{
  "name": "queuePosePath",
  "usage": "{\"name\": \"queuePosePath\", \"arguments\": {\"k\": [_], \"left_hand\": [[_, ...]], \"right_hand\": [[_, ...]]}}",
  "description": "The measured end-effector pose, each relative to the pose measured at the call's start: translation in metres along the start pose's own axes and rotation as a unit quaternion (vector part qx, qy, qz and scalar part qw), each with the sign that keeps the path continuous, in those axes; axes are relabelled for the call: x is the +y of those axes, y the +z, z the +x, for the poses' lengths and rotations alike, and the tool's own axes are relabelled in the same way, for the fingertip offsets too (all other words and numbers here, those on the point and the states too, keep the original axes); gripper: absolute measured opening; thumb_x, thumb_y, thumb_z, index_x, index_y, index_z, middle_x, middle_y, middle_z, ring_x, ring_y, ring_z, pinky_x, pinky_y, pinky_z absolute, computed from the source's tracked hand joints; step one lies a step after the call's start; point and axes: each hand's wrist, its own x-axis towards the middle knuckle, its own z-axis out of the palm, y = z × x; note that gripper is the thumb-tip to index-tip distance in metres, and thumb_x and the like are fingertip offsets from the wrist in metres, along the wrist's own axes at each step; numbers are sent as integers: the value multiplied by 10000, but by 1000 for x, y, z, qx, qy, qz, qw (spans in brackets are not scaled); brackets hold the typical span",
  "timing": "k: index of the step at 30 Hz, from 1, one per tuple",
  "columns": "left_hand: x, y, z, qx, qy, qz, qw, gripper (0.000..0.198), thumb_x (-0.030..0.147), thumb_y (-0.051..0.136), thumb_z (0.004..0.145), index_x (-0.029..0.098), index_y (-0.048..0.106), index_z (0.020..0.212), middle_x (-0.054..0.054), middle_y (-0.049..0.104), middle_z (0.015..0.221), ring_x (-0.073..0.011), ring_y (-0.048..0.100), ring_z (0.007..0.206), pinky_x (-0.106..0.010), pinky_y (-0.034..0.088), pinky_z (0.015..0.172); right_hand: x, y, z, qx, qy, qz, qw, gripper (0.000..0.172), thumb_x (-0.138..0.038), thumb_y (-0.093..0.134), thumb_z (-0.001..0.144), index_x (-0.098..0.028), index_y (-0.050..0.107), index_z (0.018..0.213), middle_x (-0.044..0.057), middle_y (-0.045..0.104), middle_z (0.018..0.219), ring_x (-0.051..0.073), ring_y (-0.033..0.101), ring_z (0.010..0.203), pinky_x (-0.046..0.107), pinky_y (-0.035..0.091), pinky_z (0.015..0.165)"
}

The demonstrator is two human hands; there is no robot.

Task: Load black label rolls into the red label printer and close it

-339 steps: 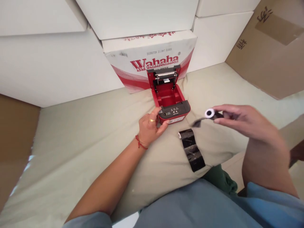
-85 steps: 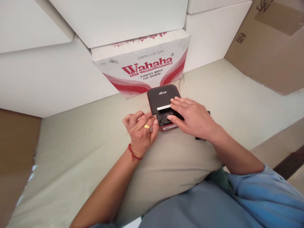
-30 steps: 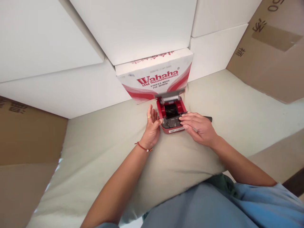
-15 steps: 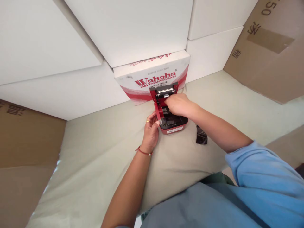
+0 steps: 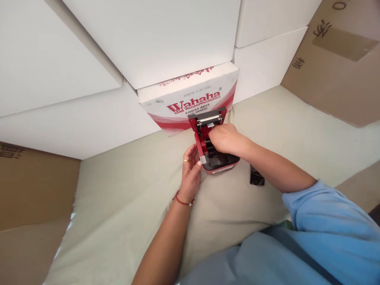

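Note:
A small red and black label printer (image 5: 221,159) sits on the cloth with its lid (image 5: 208,118) raised, showing a roller inside. My left hand (image 5: 191,174) grips its left side, the thumb by a small light-grey patch on the rim and the fingers along the outer wall. Into the open compartment reaches my right hand (image 5: 225,137), fingers curled downward; their tips, and anything they pinch, are hidden. Beside my right forearm lies a piece of shiny black film (image 5: 257,175).
Behind the printer stands a white and red Wahaha water carton (image 5: 190,93) against stacked white boxes (image 5: 154,35). Brown cartons flank the area on the left (image 5: 38,182) and right (image 5: 335,67). Pale green cloth (image 5: 118,198) covers the surface.
The view has shifted slightly, so the printer and both hands appear a little lower and to the right. My left hand stays on the printer's side and my right hand stays inside it.

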Motion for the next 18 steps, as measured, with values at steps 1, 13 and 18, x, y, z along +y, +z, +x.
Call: {"name": "queuePosePath", "arguments": {"k": [1, 13, 18], "left_hand": [[1, 1, -1, -2, -2, -2, 1000, 609, 528, 873, 870, 341, 664, 1410, -69, 601, 1610, -265, 537, 1539, -442, 427, 1307], [-4, -2, 7, 66, -47, -32, 996, 361, 521, 833, 902, 259, 766, 1141, -71, 743, 1396, -235, 691, 1308, -446, 498, 1225], [-6, -3, 5, 73, -50, -9, 996, 302, 449, 825, 904, 260, 744, 1125, -60, 755, 1379, -214, 727, 1202, -417, 546, 1124]], "right_hand": [[0, 0, -2, 3, 1, 6, 1000, 294, -105, 596, 957, -137, 803, 1163, 216, 829, 1207, 370, 796, 1099, 399, 595, 823], [67, 6, -141, 20, -113, 443, 889, 314, -499, 702, 997, -257, 757, 1188, -9, 771, 815, 167, 663, 620, 287, 500, 544], [54, 83, -139, -8, -90, 348, 933, 178, -306, 716, 960, -228, 784, 1105, 39, 837, 949, 219, 782, 817, 315, 579, 719]]}}
